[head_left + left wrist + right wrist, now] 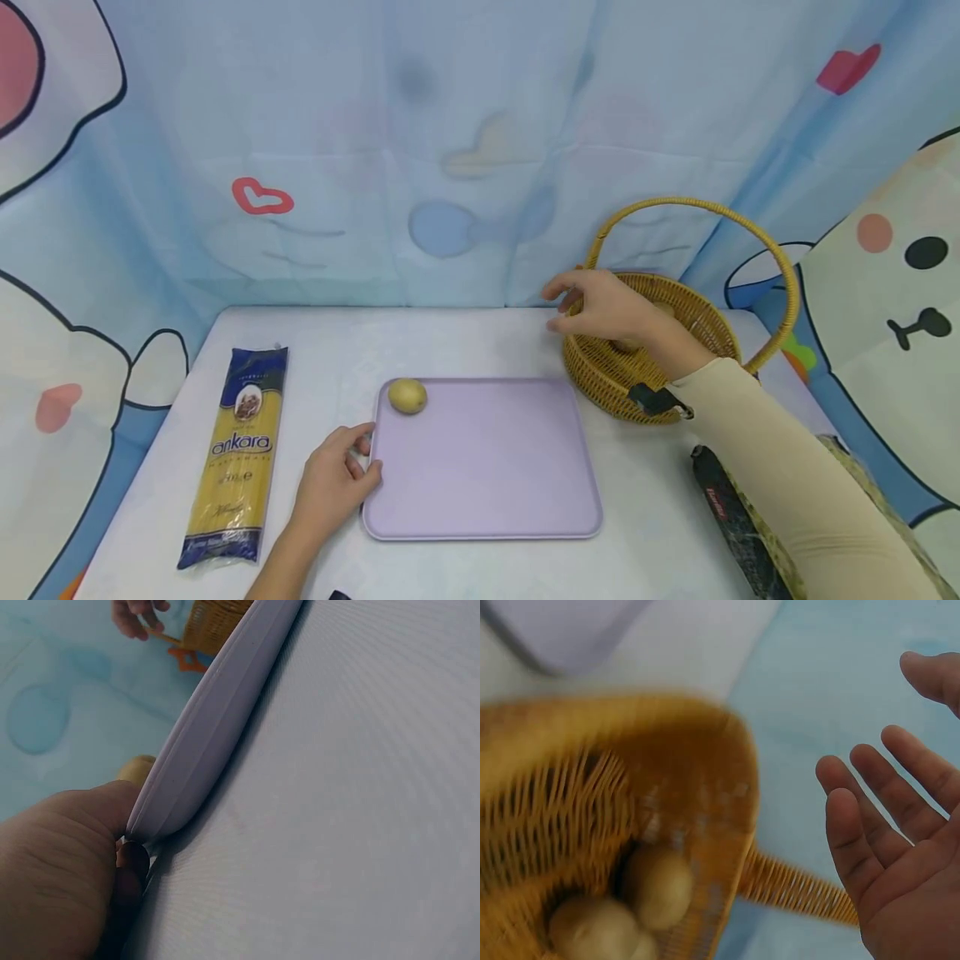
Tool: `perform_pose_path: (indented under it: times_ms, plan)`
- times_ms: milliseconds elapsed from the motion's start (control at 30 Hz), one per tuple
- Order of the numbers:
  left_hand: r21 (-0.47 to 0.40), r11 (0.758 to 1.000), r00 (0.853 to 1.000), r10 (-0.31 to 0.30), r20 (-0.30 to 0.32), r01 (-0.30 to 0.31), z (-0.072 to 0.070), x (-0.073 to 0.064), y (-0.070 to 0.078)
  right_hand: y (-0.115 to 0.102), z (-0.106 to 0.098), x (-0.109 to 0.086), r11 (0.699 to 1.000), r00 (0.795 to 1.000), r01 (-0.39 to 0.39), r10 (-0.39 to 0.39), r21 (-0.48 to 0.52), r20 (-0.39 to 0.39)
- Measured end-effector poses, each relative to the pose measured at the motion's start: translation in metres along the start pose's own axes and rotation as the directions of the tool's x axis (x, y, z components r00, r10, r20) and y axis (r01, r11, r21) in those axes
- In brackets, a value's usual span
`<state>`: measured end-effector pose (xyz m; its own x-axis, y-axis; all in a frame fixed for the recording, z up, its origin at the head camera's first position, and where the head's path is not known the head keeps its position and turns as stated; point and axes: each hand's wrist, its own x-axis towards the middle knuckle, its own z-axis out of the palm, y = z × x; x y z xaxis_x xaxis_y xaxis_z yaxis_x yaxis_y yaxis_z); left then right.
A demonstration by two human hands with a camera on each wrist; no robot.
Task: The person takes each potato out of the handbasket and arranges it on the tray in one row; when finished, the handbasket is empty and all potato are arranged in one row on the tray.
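Observation:
A lilac tray (483, 467) lies on the white table. My left hand (335, 479) grips its left edge, thumb at the rim and a finger curled beside it in the left wrist view. On the tray's far left corner sits a small yellowish potato (407, 396). My right hand (600, 304) is over the far left rim of a wicker basket (611, 387), its fingers spread and nothing in them. In the right wrist view, potatoes (660, 886) lie inside the basket, blurred; the right forearm partly covers the basket in the head view.
A yellow and blue ankara pasta packet (236, 458) lies left of the tray. At right, a long dark package (731, 517) is partly hidden under the right sleeve. The basket's tall handle (690, 200) arches upward. A patterned blue curtain (337, 250) hangs behind the table.

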<state>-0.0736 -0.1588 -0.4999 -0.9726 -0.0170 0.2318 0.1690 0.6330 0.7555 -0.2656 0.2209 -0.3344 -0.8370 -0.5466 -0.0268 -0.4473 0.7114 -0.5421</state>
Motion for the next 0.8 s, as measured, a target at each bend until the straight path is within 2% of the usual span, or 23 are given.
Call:
perform_pose_path:
  times_ms: [200,333,500,667,800]
  plan:
    - [-0.005,1.0,1.0,-0.005,0.002,0.005,-0.001,0.0,-0.001,0.036,-0.014,-0.005,0.997,0.996,-0.075,0.076,0.025,-0.036]
    - [-0.017,1.0,1.0,-0.012,0.005,0.012,0.0,0.0,-0.001,0.058,-0.018,-0.01,0.994,0.992,-0.103,0.102,-0.018,-0.068]
    - [-0.015,1.0,1.0,-0.02,0.013,0.02,0.001,-0.001,-0.001,0.083,-0.023,-0.018,0.983,0.98,-0.18,0.176,-0.036,-0.093]
    - [-0.026,0.999,0.999,-0.037,0.029,0.038,0.002,-0.002,0.002,0.102,-0.027,-0.026,0.977,0.977,-0.204,0.199,-0.062,-0.078]
    - [-0.028,0.998,0.998,-0.048,0.038,0.049,0.002,-0.004,0.004,0.111,-0.026,-0.033,0.97,0.977,-0.211,0.208,-0.119,-0.04]
